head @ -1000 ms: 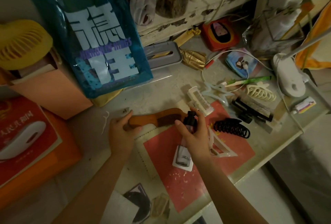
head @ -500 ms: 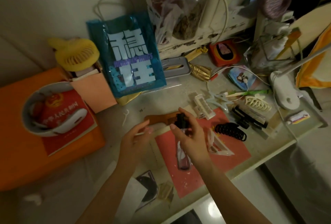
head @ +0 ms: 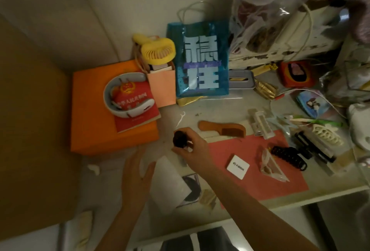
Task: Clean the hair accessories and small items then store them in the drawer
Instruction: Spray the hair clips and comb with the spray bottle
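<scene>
A pale table (head: pixel 230 108) is seen from above, with an orange box (head: pixel 94 114) set at its left end and a blue bag (head: pixel 201 64) with large pale characters stood against the wall behind. A red mat (head: pixel 266 178) is laid on the near part of the table. A yellow hand fan (head: pixel 158 50) is lodged in a pink paper bag (head: pixel 163 86) between the box and the blue bag. A wooden comb (head: pixel 223 129) is laid flat just beyond the mat's far edge, with a white rectangular clip (head: pixel 261 124) to its right. On the mat a black claw clip (head: pixel 288 156), a clear triangular clip (head: pixel 270 165) and a small white card (head: pixel 237 167) are spread apart from one another; a cream claw clip (head: pixel 325 133) is placed further right, off the mat. A small bottle with a dark cap (head: pixel 179 139) is gripped by the right hand (head: pixel 192 148), fingers curled round it, above the table's left part near the box. The left hand (head: pixel 136 174) is held flat and relaxed, fingers straight, nothing held, just below and left of the bottle.
</scene>
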`<action>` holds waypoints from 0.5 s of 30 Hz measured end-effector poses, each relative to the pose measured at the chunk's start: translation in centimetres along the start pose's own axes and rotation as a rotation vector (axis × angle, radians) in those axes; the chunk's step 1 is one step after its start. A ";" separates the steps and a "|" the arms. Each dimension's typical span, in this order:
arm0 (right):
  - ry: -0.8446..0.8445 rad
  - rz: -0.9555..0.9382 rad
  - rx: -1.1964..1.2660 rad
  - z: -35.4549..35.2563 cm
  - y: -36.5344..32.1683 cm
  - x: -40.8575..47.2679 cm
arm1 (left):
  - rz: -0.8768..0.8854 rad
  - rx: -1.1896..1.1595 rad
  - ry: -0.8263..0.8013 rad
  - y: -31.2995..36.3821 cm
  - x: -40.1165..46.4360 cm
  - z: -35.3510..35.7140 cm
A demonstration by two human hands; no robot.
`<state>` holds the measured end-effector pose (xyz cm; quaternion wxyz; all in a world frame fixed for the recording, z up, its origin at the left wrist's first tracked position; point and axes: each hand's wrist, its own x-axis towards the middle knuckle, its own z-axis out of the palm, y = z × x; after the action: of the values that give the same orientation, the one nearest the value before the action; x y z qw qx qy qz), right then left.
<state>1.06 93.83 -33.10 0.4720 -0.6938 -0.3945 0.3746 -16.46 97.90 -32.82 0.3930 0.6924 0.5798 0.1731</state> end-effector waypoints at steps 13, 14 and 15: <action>-0.168 0.004 -0.141 3.7 2.5 -0.7 | -0.024 0.656 -0.303 -5.7 -4.1 3.1; -0.191 0.003 -0.151 3.7 2.6 -0.8 | -0.026 0.667 -0.357 -5.8 -4.3 3.1; -0.208 0.004 -0.160 3.7 2.7 -1.0 | -0.033 0.676 -0.401 -6.1 -4.4 3.2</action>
<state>-2.16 93.61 -36.55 0.3709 -0.6873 -0.4687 0.4129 -19.44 92.76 -38.43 0.2511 0.7934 0.5269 -0.1724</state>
